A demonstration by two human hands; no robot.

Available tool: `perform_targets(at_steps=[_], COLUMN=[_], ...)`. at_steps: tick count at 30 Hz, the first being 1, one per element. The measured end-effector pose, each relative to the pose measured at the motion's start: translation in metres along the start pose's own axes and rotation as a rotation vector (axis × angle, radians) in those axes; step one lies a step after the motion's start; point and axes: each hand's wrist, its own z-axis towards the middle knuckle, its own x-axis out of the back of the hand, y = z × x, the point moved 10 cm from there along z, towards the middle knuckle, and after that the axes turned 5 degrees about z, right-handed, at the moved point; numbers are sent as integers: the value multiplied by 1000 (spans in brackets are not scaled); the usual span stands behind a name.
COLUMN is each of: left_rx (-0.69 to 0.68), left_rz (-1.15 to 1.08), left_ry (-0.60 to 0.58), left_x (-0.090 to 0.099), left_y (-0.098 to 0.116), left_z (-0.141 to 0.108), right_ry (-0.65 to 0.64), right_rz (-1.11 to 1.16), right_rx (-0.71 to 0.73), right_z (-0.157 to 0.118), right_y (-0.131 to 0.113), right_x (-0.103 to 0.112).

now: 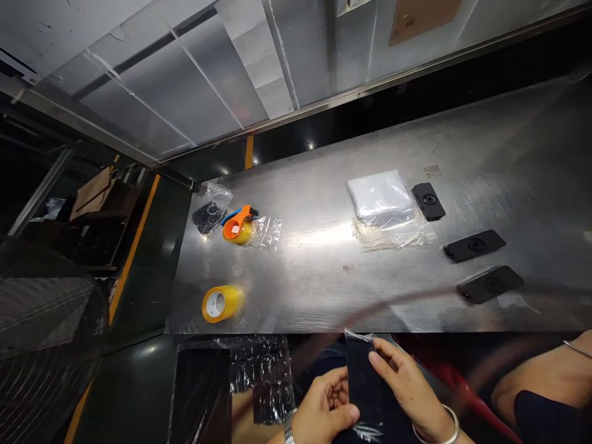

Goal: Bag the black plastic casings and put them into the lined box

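A flat black item in a clear plastic bag [363, 382] is held upright just in front of the table's near edge. My left hand [326, 404] grips its lower left side, thumb across the front. At the upper right edge of the bag, my right hand [402, 382] pinches it between thumb and fingers. On the metal table [305, 277] lie a stack of clear plastic bags [383, 200] and, to its right, a black case [429, 201] plus two more black cases [475, 245] [491, 284].
An orange tape dispenser [238, 227], a bagged dark item [209, 216] and a yellow tape roll [221, 303] sit at the table's left. Bagged black items [263, 370] lie in a box below the near edge. Another person's arm [546, 376] is at the lower right.
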Motion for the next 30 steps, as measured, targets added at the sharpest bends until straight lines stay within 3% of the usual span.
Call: perform_targets(at_steps=[3,5,8,10,12,14,17,19,22,24,30], left_rx=[51,77,62,42,27,5,-31,-42,-7,0,-198], left_rz=[71,138,214,243,248,220,153,134,160,218,585], left_ry=[3,-6,19,20,-7,-18,23,78,197,293,495], left_x=[-2,-4,-2,-3,-8,-14,-20,-21,-16,-9,-8], left_y=[-11,-18,-21,-22,-25,-27,-32,-39,-53,-56,-26], left_z=[2,1,-4,-8,-11,-11,-9,-7,-7,-11,-33], right_ry=[158,185,68,-1,24,9,-146,-93,106,156,177], right_rz=[-126,-271,-447,-455,-319,-50,352,509,650,708,742], right_rx=[92,233,494,546,433,195,-178,-321,-394,-431,-454], right_z=[-3,-9,-23,-29,-27,-22,-24,-26,-24,-23,-23], right_y=[-17,-37,-64,-65,-52,-23,16,30,41,46,52], right_x=[9,7,-13,-19,-9,-2,-22,-26,-17,-16,-17])
